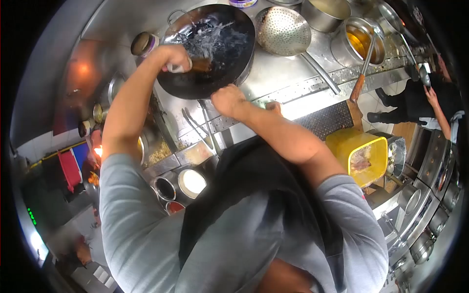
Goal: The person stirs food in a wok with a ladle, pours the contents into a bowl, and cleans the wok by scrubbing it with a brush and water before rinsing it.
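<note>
A large dark wok sits on the steel range, with water and suds or splashes over its inner wall. My left hand is closed around a brown wok brush, its bristle end against the inside of the wok. Something white shows at the grip between my fingers. At the near rim, my right hand is closed on the wok's edge; whether a handle lies under the fingers is hidden. A wire loop handle stands out on the wok's far left side.
Right of the wok lie a perforated strainer and a pot of amber liquid with a ladle. Tongs rest near the front edge. A yellow bin stands lower right. Another person stands at far right. Flames show at left.
</note>
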Demonstrator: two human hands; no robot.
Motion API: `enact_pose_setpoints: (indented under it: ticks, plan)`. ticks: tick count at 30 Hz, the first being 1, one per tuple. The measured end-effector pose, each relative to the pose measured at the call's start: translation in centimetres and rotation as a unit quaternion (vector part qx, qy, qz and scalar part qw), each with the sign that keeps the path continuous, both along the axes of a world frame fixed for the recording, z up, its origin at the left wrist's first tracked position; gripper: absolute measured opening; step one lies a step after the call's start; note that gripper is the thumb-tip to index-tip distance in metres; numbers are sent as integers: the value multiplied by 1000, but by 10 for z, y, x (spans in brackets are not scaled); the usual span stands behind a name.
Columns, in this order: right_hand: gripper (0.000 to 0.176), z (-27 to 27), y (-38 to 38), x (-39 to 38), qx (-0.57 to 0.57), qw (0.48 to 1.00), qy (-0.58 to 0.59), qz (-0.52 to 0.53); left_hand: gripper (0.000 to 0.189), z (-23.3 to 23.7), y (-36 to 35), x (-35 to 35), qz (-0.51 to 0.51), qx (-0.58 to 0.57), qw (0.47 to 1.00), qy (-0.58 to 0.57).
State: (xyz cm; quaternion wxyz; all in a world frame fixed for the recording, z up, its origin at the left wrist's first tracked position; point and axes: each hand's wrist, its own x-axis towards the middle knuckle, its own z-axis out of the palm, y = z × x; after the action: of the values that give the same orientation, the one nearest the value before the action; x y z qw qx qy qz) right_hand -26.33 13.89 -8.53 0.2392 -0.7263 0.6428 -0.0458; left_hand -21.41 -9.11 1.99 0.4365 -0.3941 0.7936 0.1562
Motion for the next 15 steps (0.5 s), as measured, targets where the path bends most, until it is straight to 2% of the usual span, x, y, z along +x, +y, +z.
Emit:
enact_pose_setpoints:
  ticks: [2, 4, 6, 7, 9, 10, 11, 13, 15]
  plan:
    - [30, -3, 1, -2, 5, 1000, -1, 7, 48, 6, 38, -2, -59, -38, 997, 19]
    - [30, -5, 0, 2, -1, 1000, -10, -9, 48, -12, 40, 3, -80, -60, 995, 29]
    - [30, -4, -1, 1, -5, 1000, -8, -2, 37, -41, 13, 6, 23, -117, 989, 84]
    - [29, -4, 1, 0, -5, 1000, -6, 3, 37, -36, 13, 4, 21, -117, 989, 85]
    - [29, -4, 5, 1, -5, 1000, -7, 7, 46, -12, 13, -5, -12, -23, 1000, 14]
    - [29, -3, 3, -2, -8, 1000, -5, 9, 46, 6, 32, -10, -63, -6, 998, -15]
    - [29, -2, 3, -3, -7, 1000, -7, 6, 45, 13, 49, -10, -66, -31, 997, 2]
    - [29, 0, 3, 0, -4, 1000, -7, -4, 46, -2, 43, -12, -59, -68, 996, -8]
    - [29, 2, 4, 0, -4, 1000, -7, 0, 48, -40, 1, -3, 1, -85, 996, 4]
